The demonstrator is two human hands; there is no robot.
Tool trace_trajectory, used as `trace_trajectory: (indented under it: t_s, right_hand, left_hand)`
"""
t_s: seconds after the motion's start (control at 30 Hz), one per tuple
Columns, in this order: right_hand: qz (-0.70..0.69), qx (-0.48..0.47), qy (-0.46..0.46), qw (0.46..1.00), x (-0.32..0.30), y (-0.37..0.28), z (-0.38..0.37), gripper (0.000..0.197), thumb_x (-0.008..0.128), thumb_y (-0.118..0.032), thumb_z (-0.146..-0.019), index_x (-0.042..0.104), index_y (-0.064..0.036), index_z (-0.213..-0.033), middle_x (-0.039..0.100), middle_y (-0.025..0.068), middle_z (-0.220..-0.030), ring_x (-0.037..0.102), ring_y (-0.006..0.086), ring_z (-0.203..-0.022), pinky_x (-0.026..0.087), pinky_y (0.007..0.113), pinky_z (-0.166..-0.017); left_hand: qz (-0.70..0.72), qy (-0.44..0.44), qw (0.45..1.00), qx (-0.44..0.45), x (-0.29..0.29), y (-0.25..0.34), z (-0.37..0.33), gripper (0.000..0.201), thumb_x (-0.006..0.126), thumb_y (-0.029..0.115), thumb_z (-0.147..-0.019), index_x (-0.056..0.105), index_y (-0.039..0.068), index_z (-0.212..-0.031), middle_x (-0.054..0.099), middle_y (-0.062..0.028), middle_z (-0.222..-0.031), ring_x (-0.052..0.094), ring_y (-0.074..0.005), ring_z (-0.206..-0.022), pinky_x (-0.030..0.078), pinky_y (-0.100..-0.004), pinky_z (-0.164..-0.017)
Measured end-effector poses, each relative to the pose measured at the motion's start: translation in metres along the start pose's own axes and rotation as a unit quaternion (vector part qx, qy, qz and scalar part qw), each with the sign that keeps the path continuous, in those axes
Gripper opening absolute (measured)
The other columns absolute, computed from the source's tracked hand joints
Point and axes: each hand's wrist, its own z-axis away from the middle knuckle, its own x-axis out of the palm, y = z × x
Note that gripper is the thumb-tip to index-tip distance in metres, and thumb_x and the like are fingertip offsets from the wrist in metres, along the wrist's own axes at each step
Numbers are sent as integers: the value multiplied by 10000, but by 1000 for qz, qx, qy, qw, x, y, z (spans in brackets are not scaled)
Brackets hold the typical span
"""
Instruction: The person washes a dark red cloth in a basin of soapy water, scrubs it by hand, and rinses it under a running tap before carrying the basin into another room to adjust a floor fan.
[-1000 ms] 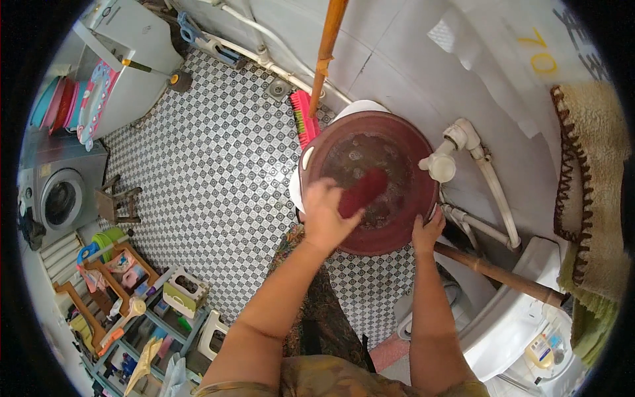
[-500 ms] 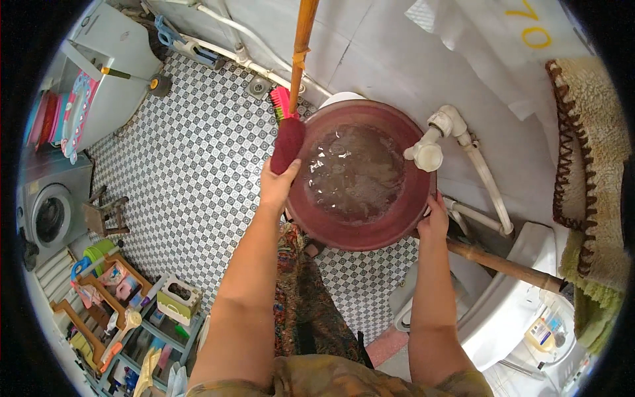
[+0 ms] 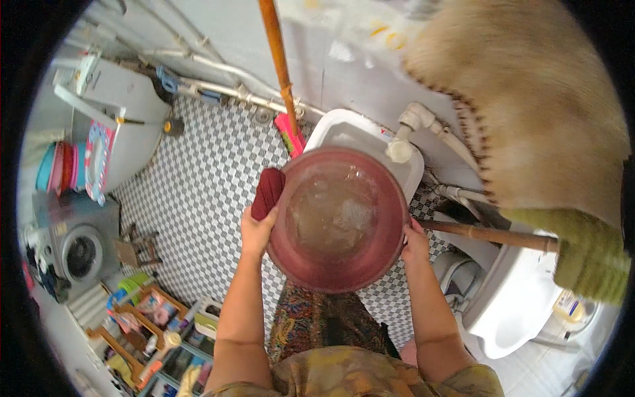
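Observation:
A round dark-red basin [image 3: 331, 274] holds cloudy greyish water with some foam. My left hand [image 3: 256, 228] grips its left rim, and a bunched dark-red cloth [image 3: 268, 190] sits between that hand and the basin's side. On the opposite side my right hand [image 3: 415, 243] is closed on the rim, its fingertips partly hidden behind it. Beyond the basin a white rectangular tub [image 3: 344, 119] shows, its near part covered by the basin. A pink brush [image 3: 290, 135] stands by the tub, next to a wooden pole [image 3: 274, 46].
A white drain pipe [image 3: 399, 149] juts from the wall over the tub. To the right are a bamboo pole [image 3: 489, 233], a white washbasin [image 3: 512, 304] and hanging towels [image 3: 529, 112]. Left stand a washing machine [image 3: 79, 255], a stool [image 3: 137, 250] and a cluttered shelf [image 3: 142, 331].
Both hands have drawn the basin back toward me and away from the wall pipe, uncovering more of the white tub. My view has shifted, and the hanging towel fills more of the right side.

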Motion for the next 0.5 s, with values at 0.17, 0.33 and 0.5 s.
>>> trace_trajectory:
  t_s: [0.17, 0.33, 0.5]
  right_hand:
    - [58, 59, 51, 995, -16, 13, 15, 334, 549, 12, -756, 504, 1, -1087, 568, 98, -981, 563, 197, -802, 467, 306, -705]
    - [181, 77, 62, 978, -26, 8, 32, 323, 560, -51, -758, 514, -1, -1074, 564, 101, -976, 547, 199, -834, 454, 319, -729]
    - [208, 68, 53, 974, -46, 20, 21, 349, 583, -77, -750, 515, 17, -1079, 565, 127, -1009, 557, 216, -854, 459, 316, -700]
  left_hand:
    - [-113, -23, 993, -8, -21, 3, 23, 228, 657, 134, -678, 568, -26, -813, 569, -31, -702, 486, -82, -600, 421, -241, -553]
    - [-159, -30, 987, -24, -24, 19, 25, 242, 652, 141, -670, 577, -34, -820, 580, -55, -689, 517, -97, -582, 433, -255, -545]
    - [-234, -91, 967, -38, -8, 54, 22, 256, 626, 109, -678, 573, -50, -872, 575, -51, -742, 523, -119, -608, 429, -261, -552]
